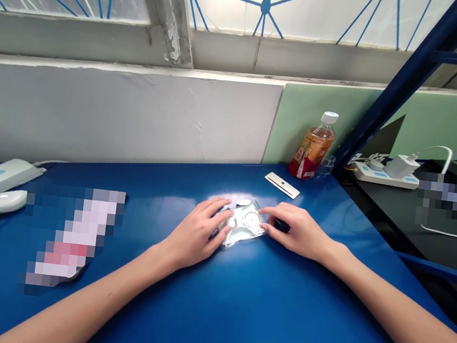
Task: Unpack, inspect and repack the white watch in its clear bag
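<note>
A shiny, clear plastic packet [242,225] lies on the blue tabletop, with a round outline showing through it. Its glare hides what is inside. My left hand [199,231] rests at its left side, fingertips on the upper face and thumb near the close edge. On the opposite side, the thumb and index finger of my right hand [298,229] pinch the right edge. A small white round piece [243,202] shows at the packet's far edge; I cannot tell whether it is inside.
Behind my right hand lie a flat whitish strip with a dark slot [282,185] and an upright drink bottle [314,146]. At left are a blurred-out phone-like object [76,237], a white charger [4,201] and a power strip [0,181]. A blue metal bar [394,91] slants up at right.
</note>
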A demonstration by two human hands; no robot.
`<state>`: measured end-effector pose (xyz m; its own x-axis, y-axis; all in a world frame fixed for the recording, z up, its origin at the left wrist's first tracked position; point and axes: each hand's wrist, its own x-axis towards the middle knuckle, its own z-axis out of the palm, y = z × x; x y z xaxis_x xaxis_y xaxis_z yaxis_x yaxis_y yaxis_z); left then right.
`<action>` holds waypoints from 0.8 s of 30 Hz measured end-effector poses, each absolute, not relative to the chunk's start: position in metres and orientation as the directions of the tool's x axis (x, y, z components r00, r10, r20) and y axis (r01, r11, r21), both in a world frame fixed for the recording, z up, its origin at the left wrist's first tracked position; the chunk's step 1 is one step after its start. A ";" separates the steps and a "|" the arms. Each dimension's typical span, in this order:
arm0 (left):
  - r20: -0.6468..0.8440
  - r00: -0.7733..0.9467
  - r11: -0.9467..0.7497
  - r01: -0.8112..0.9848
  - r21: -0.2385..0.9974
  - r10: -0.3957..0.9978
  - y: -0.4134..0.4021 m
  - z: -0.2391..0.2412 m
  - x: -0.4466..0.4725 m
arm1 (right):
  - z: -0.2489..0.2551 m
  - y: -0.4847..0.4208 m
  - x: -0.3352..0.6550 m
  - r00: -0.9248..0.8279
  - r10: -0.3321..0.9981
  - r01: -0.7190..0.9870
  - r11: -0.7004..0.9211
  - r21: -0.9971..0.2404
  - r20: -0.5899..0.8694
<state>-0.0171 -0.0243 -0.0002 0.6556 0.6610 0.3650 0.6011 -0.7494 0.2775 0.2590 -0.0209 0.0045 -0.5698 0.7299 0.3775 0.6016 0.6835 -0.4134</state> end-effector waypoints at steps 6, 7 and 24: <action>0.299 0.685 -0.746 0.581 0.325 0.664 -0.022 0.001 -0.019 | 0.011 -0.018 0.266 -0.625 0.687 0.565 0.725 -0.393 0.371; 0.300 0.678 -0.739 0.585 0.335 0.672 -0.022 0.001 -0.019 | 0.011 -0.016 0.268 -0.635 0.686 0.569 0.726 -0.386 0.354; 0.172 0.664 -0.679 0.659 0.325 0.727 -0.009 0.014 -0.031 | 0.013 -0.018 0.269 -0.640 0.737 0.639 0.668 -0.381 0.218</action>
<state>-0.0313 -0.0088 0.0144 0.6643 0.7274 0.1720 0.6589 -0.6786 0.3247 0.2690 -0.0179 0.0130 -0.6398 0.7369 0.2185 0.6393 0.6680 -0.3809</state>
